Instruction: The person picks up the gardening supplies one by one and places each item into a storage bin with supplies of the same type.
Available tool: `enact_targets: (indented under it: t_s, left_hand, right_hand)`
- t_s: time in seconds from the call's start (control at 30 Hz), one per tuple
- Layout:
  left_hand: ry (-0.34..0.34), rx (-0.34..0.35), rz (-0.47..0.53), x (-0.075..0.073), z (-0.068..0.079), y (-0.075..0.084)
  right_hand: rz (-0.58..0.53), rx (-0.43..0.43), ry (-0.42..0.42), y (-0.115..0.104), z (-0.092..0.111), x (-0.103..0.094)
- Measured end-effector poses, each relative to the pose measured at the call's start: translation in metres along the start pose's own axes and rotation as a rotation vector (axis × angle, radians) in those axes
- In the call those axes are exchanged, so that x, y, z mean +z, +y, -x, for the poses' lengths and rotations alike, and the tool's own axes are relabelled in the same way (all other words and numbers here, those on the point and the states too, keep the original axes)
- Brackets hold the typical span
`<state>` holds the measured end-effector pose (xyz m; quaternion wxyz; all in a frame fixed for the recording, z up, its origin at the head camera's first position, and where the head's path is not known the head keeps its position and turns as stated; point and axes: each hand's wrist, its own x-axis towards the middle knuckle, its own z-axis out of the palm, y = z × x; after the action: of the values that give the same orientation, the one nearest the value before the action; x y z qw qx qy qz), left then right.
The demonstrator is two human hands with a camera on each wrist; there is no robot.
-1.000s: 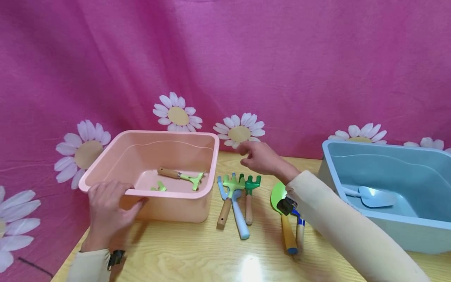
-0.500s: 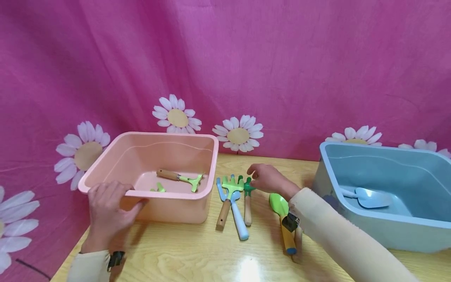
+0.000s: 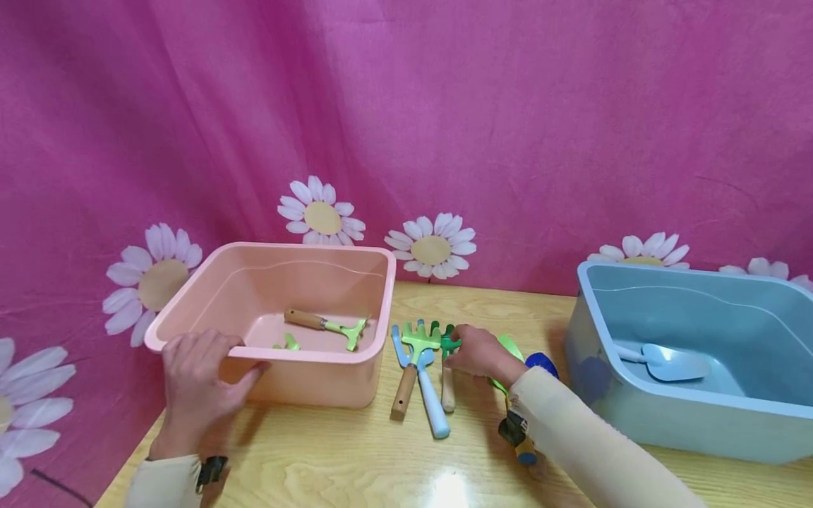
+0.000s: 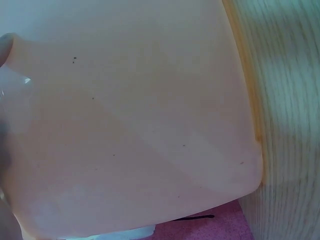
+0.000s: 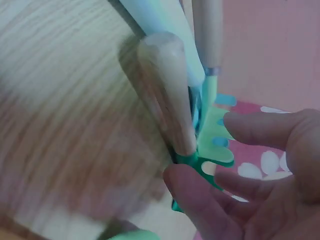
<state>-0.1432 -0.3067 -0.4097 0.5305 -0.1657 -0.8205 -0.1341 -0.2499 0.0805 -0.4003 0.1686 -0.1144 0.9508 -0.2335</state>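
My left hand [image 3: 200, 384] grips the near rim of the pink bin [image 3: 298, 377], fingers over the edge and thumb outside. Inside lie a light green rake [image 3: 346, 330] with a wooden handle and a small green piece [image 3: 289, 343], partly hidden by the rim. At the dark green hand rake [image 3: 447, 341], my right hand [image 3: 483, 353] has its thumb and fingers spread around the head; the right wrist view shows a gap between them. Left of it, a light green rake [image 3: 416, 346] lies across a light blue tool [image 3: 433, 406].
A blue bin [image 3: 699, 423] on the right holds a light blue shovel [image 3: 676, 363]. Under the right forearm lie a green-bladed trowel with a yellow handle [image 3: 526, 451] and a dark blue tool [image 3: 541, 363], partly covered. A pink daisy curtain [image 3: 508, 141] hangs behind the wooden table [image 3: 356, 458].
My right hand has come down from above the tools to the dark green rake's head. The left hand has stayed on the pink bin's rim.
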Motion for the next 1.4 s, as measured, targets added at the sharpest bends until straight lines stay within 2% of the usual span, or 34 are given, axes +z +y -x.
enact_targets:
  t_s: [0.17,0.4,0.63,0.9,1.17,1.27,1.4]
  left_hand:
    - [0.007,0.001,0.0,0.0,0.003,0.0]
    - [-0.025,-0.019,-0.003,-0.001,0.001,0.001]
    - [-0.025,-0.016,0.003,-0.001,0.001,0.002]
    - [-0.041,-0.034,0.005,-0.002,0.002,0.002]
    - [-0.024,-0.024,0.007,-0.001,0.002,0.003]
    - [-0.017,-0.02,0.008,0.0,0.002,0.003]
    - [-0.025,-0.031,0.008,-0.001,0.001,0.003]
  right_hand:
    - [-0.052,0.093,0.007,0.0,0.002,0.013]
    - [-0.052,0.141,0.014,0.001,-0.002,0.021]
    - [-0.092,0.124,0.015,0.003,0.0,0.024]
    - [-0.088,0.113,0.036,0.006,-0.001,0.03]
    - [-0.108,0.114,0.029,0.012,-0.004,0.031]
    - [-0.152,0.101,0.022,0.013,-0.004,0.03]
    - [-0.266,0.094,0.001,0.015,-0.002,0.028]
